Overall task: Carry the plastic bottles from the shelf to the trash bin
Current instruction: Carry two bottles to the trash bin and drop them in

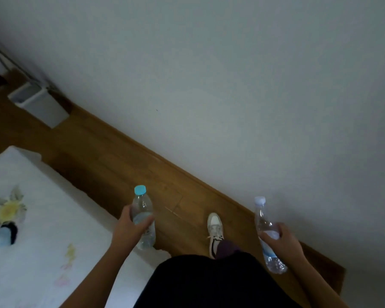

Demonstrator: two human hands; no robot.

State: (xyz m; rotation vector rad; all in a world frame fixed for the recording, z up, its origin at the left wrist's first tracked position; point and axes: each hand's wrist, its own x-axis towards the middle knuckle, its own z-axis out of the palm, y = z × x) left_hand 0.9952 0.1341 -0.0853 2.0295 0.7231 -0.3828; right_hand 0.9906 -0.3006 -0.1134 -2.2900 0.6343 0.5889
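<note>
My left hand (129, 227) is wrapped around a clear plastic bottle with a blue cap (142, 207), held upright over the wooden floor. My right hand (282, 238) grips a second clear plastic bottle with a white cap (261, 216), tilted slightly, close to the wall. A grey rectangular trash bin (40, 103) stands open on the floor far ahead at the upper left, against the wall. The shelf is out of view.
A narrow strip of wooden floor (111, 156) runs between the white wall (231, 85) on the right and a bed with a white flowered sheet (31, 230) on the left. My shoe (215, 230) is on the floor between the hands.
</note>
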